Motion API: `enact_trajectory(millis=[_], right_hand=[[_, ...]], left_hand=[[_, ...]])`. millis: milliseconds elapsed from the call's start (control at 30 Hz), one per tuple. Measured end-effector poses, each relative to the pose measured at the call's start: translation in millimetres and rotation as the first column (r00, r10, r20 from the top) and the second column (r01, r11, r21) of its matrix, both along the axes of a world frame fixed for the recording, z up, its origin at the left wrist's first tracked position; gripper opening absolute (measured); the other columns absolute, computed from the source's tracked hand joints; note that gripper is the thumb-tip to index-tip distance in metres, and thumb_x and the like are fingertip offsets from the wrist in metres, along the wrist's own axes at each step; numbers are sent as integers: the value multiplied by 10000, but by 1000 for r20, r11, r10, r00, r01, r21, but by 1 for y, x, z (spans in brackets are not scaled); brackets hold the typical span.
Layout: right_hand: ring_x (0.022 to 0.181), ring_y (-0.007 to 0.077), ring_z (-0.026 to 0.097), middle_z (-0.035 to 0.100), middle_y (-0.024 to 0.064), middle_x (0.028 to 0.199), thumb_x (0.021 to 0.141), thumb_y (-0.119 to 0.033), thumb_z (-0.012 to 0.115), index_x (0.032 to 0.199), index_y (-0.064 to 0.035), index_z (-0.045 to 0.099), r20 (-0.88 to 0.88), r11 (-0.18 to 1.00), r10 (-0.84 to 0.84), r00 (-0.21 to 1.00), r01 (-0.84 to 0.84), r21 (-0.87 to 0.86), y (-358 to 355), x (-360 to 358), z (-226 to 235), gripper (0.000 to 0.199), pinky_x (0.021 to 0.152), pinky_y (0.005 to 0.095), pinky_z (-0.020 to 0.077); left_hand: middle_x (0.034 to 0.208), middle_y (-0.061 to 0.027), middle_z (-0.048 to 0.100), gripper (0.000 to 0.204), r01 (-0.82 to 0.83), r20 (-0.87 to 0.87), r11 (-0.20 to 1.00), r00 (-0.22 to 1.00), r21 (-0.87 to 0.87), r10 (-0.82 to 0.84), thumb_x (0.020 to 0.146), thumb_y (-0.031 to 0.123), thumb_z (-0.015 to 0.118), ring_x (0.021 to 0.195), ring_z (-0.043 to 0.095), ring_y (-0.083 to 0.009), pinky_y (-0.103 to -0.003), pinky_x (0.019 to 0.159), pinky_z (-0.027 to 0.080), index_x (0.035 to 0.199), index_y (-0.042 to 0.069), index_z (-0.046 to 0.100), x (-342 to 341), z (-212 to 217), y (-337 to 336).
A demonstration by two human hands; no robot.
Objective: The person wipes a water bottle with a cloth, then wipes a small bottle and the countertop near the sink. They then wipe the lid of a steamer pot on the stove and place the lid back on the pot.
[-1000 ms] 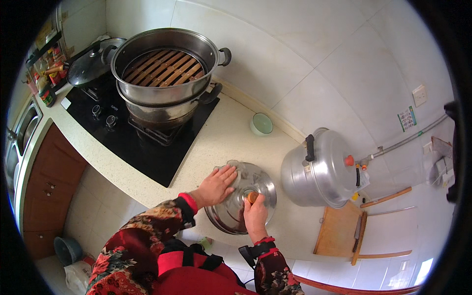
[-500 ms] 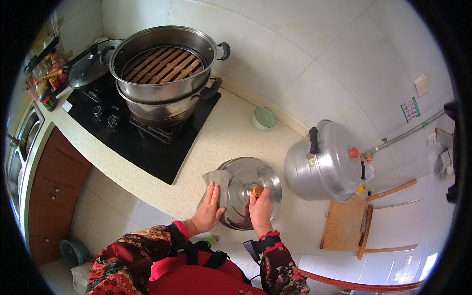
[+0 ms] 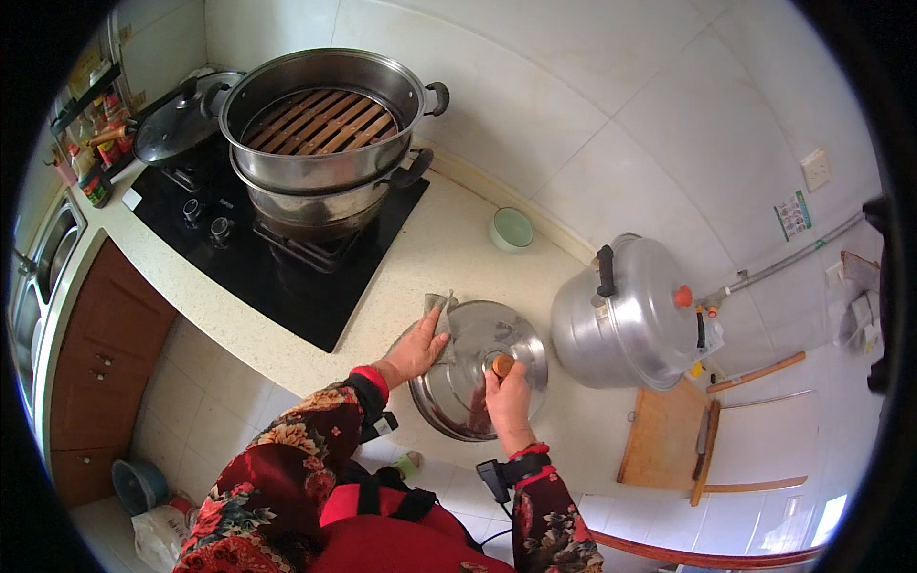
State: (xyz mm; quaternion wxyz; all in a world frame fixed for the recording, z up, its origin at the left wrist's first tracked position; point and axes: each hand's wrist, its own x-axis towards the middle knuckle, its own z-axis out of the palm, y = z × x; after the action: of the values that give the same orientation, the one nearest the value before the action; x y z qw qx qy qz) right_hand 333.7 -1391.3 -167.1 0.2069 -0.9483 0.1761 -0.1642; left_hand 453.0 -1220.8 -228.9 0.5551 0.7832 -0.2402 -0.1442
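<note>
Fingers of the right hand [image 3: 506,396] close in a grip around the small brown knob [image 3: 502,364] at the centre of a round steel lid [image 3: 478,368], which lies on the pale table [image 3: 420,258] near its front edge. The lid is round, so it has no clear long axis; its domed top and the knob face up toward the camera. The left hand [image 3: 415,351] lies spread and open on the lid's left rim, pressing a grey cloth [image 3: 437,310] that peeks out above the fingers; it grips nothing firmly that can be made out.

Just right of the lid, close but whether touching cannot be told, stands a large aluminium pressure cooker [image 3: 626,315] with a black handle and a red valve. Beyond it, a wooden cutting board [image 3: 659,435] leans low, with a cleaver [image 3: 705,449] beside it. Behind the lid, near the tiled wall, sits a small pale green bowl [image 3: 511,229]. To the left, a black gas hob [image 3: 258,258] is set into the table and carries a stacked steel steamer pot [image 3: 325,134], open at the top, showing a slatted wooden rack [image 3: 320,119]. A dark glass lid [image 3: 177,124] rests at the hob's far left corner.
</note>
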Motion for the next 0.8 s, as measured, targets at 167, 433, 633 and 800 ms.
enact_trajectory(millis=[167, 433, 633, 800], right_hand=[[782, 432, 629, 628, 217, 887, 785, -363, 747, 1094, -65, 480, -305, 958, 249, 919, -281, -65, -35, 5, 41, 506, 682, 500, 509], [884, 417, 613, 584, 184, 1022, 796, -312, 740, 1121, -87, 483, -182, 909, 401, 898, -414, -40, -44, 9, 24, 472, 708, 491, 512], [868, 418, 609, 592, 188, 999, 801, -286, 737, 1096, -38, 483, -59, 953, 298, 953, -300, -44, -35, 5, 10, 461, 705, 491, 506], [875, 421, 605, 595, 203, 994, 804, -306, 734, 1091, -25, 485, -20, 976, 196, 980, -197, -91, -22, 3, 5, 473, 712, 492, 505]], left_hand=[[1397, -288, 420, 626, 67, 6, 997, 998, 32, -67, 996, 367, 450, 1319, 406, -387, -393, 1097, 337, 1454, -21, 271, 13, -8, -2], [1387, -300, 425, 611, 9, -81, 997, 997, -72, -15, 995, 328, 461, 1310, 412, -391, -396, 1084, 340, 1435, -57, 283, 3, 0, -3], [1430, -314, 346, 623, -46, 21, 995, 999, -86, 48, 988, 277, 463, 1354, 333, -414, -405, 1122, 289, 1442, -78, 227, -37, 4, 14], [1434, -311, 327, 666, -13, 35, 998, 999, -64, 15, 976, 305, 490, 1347, 329, -429, -413, 1126, 279, 1450, -71, 213, -72, -7, 37]])
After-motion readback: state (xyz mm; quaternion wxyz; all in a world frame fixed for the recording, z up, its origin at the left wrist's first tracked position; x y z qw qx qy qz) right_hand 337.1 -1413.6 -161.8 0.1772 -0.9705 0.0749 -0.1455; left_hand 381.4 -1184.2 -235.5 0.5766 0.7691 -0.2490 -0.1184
